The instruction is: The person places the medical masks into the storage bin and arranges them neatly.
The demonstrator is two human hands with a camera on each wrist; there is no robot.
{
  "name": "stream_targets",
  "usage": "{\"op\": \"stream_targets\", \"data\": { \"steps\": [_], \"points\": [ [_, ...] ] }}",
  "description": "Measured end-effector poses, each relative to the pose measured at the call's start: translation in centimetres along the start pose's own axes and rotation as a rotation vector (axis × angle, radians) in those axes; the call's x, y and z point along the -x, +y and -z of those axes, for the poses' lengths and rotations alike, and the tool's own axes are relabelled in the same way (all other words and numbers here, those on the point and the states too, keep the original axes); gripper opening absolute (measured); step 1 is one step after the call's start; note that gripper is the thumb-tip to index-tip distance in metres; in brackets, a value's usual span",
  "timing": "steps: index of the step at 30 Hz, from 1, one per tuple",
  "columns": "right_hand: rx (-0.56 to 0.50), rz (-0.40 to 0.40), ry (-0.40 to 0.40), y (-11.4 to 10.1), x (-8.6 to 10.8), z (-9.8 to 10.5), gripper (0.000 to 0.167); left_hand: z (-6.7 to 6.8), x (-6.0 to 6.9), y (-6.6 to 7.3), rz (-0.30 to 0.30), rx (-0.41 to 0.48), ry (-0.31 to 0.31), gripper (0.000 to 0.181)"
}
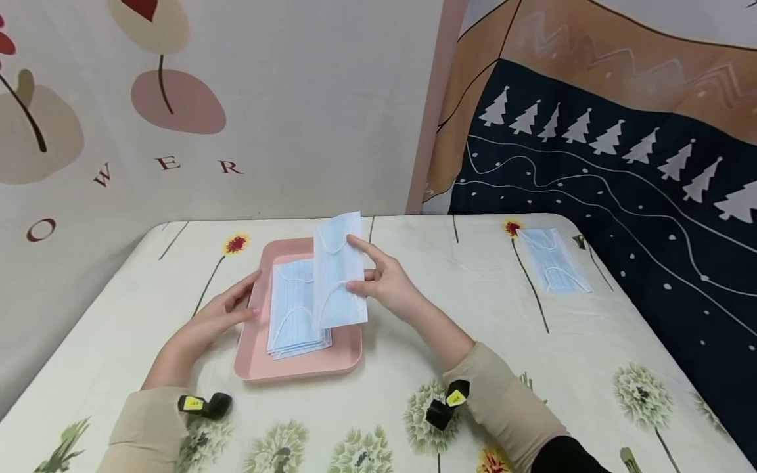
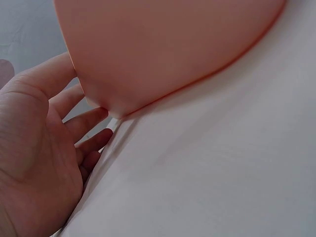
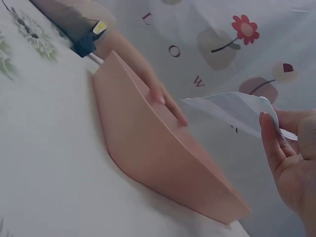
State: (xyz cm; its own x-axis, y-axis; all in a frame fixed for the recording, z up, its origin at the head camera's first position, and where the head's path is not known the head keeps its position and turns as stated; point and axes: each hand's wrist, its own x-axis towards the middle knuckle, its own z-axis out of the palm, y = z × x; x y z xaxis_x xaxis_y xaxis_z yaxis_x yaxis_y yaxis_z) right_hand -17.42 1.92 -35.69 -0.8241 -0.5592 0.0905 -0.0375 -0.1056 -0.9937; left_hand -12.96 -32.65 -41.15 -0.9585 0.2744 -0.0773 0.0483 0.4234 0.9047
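Note:
In the head view a pink tray [image 1: 345, 355] holds a stack of light-blue face masks [image 1: 290, 315] with white ear loops. My right hand [image 1: 387, 279] pinches one face mask [image 1: 340, 302] by its right edge, raised over the right part of the tray. In the right wrist view this mask [image 3: 232, 106] appears edge-on between thumb and fingers. My left hand [image 1: 221, 312] rests against the tray's left edge, thumb and fingers spread apart and fairly straight. From the left wrist view, fingertips [image 2: 101, 113] touch the tray's outer wall [image 2: 163, 39] near its corner.
Another face mask [image 1: 552, 259] lies flat on the flower-print tablecloth [image 1: 473, 276] at the right. Patterned cloths hang behind the table, a pale one [image 1: 331, 118] and a dark one with white trees [image 1: 591, 171].

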Motion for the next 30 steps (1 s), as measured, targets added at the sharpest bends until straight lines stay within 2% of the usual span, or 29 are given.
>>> {"op": "stream_targets", "data": {
  "steps": [14,25,30],
  "points": [
    [-0.019,-0.031,-0.031,1.7,-2.3,-3.9,0.080,0.2,-0.1,-0.1,-0.027,0.006,-0.010,0.076],
    [0.128,-0.078,0.006,3.1,-4.1,-5.9,0.080,0.2,-0.1,0.1,-0.028,0.020,-0.006,0.077],
    [0.140,-0.091,0.000,3.6,-4.6,-6.5,0.079,0.1,0.0,0.2,-0.018,0.008,0.001,0.076]
  ]
}}
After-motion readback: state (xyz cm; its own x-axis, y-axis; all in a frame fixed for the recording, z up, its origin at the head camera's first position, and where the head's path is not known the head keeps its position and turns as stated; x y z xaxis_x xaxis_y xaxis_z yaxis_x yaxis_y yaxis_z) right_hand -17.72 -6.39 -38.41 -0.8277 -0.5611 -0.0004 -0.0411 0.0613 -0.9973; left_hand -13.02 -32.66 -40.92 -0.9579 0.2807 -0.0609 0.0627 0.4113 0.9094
